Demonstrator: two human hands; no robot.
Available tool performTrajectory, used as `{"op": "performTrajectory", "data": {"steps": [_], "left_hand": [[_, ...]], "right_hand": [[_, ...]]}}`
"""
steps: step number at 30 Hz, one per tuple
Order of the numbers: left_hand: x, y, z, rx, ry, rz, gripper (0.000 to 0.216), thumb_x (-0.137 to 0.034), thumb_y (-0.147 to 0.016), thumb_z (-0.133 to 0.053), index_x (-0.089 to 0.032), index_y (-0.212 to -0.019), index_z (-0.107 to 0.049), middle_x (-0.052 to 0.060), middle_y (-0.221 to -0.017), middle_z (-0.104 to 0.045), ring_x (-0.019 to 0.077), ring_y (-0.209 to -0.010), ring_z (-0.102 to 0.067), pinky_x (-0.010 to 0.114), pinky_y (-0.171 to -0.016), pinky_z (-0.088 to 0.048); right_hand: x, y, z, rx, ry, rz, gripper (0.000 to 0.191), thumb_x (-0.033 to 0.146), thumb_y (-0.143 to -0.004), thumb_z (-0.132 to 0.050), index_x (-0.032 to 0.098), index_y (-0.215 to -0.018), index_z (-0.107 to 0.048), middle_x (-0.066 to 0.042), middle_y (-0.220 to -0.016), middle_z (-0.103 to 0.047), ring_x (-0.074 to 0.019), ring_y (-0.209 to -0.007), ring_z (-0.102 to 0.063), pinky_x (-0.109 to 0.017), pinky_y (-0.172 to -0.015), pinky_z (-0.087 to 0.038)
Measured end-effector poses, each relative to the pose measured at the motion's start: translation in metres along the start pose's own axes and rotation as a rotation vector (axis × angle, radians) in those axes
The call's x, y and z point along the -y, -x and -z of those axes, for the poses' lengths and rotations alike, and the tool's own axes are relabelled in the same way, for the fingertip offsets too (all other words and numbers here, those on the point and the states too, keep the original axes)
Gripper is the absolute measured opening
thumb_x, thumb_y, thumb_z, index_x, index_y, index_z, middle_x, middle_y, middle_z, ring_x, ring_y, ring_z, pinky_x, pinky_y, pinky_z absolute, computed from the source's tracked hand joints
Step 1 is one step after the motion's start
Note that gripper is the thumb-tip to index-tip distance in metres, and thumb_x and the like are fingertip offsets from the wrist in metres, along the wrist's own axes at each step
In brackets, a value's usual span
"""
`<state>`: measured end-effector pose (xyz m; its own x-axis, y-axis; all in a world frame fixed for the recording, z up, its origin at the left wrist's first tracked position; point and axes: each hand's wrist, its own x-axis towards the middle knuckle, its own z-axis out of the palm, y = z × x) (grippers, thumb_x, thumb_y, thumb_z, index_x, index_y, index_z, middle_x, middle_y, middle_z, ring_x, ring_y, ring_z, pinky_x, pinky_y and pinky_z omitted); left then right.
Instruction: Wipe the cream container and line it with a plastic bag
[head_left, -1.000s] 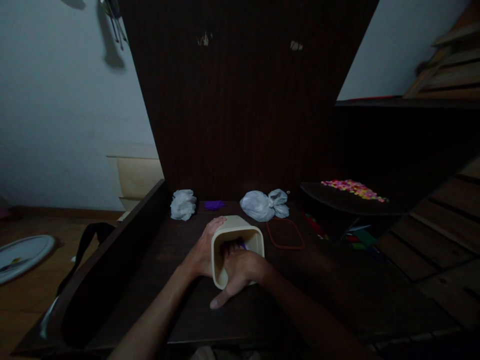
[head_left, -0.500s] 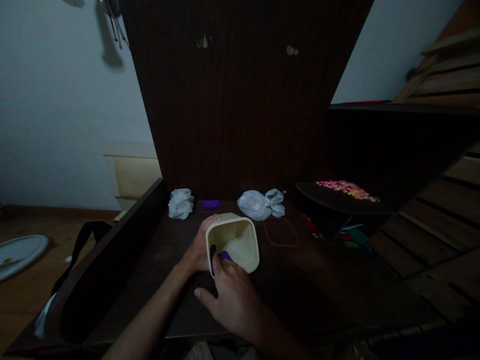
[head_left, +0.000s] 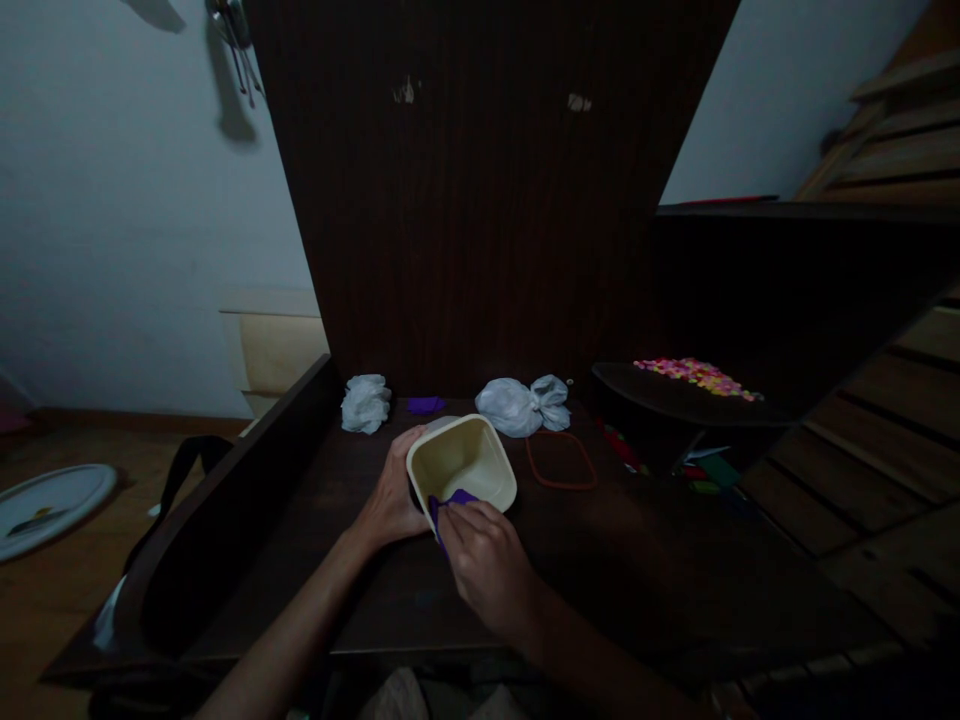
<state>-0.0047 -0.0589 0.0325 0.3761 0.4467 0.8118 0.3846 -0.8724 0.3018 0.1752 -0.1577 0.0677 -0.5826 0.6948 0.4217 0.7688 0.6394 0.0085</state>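
Observation:
A cream square plastic container is tilted with its opening toward me on the dark wooden table. My left hand grips its left side. My right hand pinches a purple cloth against the container's near rim. The inside of the container shows bare.
Two knotted white plastic bags and a purple scrap lie at the table's back. An orange rubber ring lies right of the container. A dark tray of coloured bits stands at right. A white plate lies on the floor at left.
My right hand came out of the container with the purple cloth and now presses it on the near rim. The left hand tipped the container more upright.

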Motion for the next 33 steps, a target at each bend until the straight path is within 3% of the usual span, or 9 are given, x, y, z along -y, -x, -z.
{"op": "performTrajectory", "data": {"steps": [7,11,14,20,25,30,33], "left_hand": [[0.0,-0.002,0.03,0.135,-0.002,0.149,0.115,-0.048,-0.067,-0.089,-0.021,-0.154,-0.02,0.021,-0.143,-0.044,0.0412,-0.134,-0.05,0.061,-0.109,-0.048],[0.005,-0.012,0.039,0.241,0.022,0.102,0.126,-0.05,-0.062,-0.091,-0.02,-0.158,-0.014,0.025,-0.155,-0.032,0.0453,-0.144,-0.038,0.065,-0.118,-0.037],[0.008,-0.018,0.038,0.316,0.049,0.039,0.123,-0.05,-0.065,-0.09,-0.021,-0.159,-0.016,0.023,-0.161,-0.026,0.0447,-0.149,-0.032,0.063,-0.121,-0.033],[0.011,-0.014,0.027,0.261,0.046,0.034,0.12,-0.048,-0.065,-0.09,-0.02,-0.158,-0.019,0.024,-0.157,-0.034,0.0441,-0.145,-0.039,0.063,-0.119,-0.036],[0.013,-0.014,0.017,0.206,0.035,0.018,0.11,-0.048,-0.066,-0.089,-0.019,-0.152,-0.028,0.022,-0.145,-0.046,0.0428,-0.137,-0.049,0.061,-0.115,-0.043],[0.019,-0.017,0.009,0.199,0.059,-0.028,0.112,-0.047,-0.064,-0.09,-0.018,-0.153,-0.029,0.024,-0.146,-0.047,0.0458,-0.138,-0.049,0.063,-0.113,-0.044],[0.022,-0.018,0.003,0.199,0.089,-0.043,0.114,-0.049,-0.064,-0.089,-0.024,-0.155,-0.025,0.022,-0.152,-0.044,0.0457,-0.141,-0.046,0.066,-0.115,-0.042]], "right_hand": [[-0.042,-0.005,0.022,0.132,0.171,0.295,0.02,0.012,-0.099,-0.051,0.008,-0.107,-0.07,-0.013,-0.096,-0.076,-0.0217,-0.094,-0.069,-0.037,-0.104,-0.045],[-0.056,-0.013,0.034,0.188,0.231,0.444,0.021,0.012,-0.1,-0.051,0.007,-0.105,-0.071,-0.011,-0.096,-0.077,-0.0209,-0.092,-0.07,-0.038,-0.11,-0.042],[-0.06,-0.017,0.042,0.22,0.253,0.493,0.021,0.013,-0.099,-0.052,0.006,-0.102,-0.072,-0.011,-0.094,-0.077,-0.0219,-0.091,-0.07,-0.039,-0.109,-0.044],[-0.061,-0.016,0.047,0.24,0.305,0.458,0.025,0.014,-0.096,-0.053,0.001,-0.105,-0.073,-0.019,-0.1,-0.076,-0.0266,-0.098,-0.07,-0.042,-0.106,-0.047],[-0.061,-0.013,0.051,0.226,0.259,0.366,0.025,0.019,-0.094,-0.059,0.001,-0.099,-0.077,-0.024,-0.11,-0.074,-0.0322,-0.12,-0.063,-0.044,-0.111,-0.045],[-0.064,-0.006,0.038,0.313,0.236,0.352,0.019,0.013,-0.087,-0.062,0.009,-0.089,-0.081,-0.016,-0.095,-0.078,-0.0326,-0.114,-0.067,-0.052,-0.124,-0.029],[-0.065,0.002,0.016,0.295,0.209,0.293,0.026,0.005,-0.083,-0.057,0.013,-0.087,-0.081,-0.012,-0.09,-0.079,-0.0299,-0.107,-0.069,-0.052,-0.126,-0.028]]}}
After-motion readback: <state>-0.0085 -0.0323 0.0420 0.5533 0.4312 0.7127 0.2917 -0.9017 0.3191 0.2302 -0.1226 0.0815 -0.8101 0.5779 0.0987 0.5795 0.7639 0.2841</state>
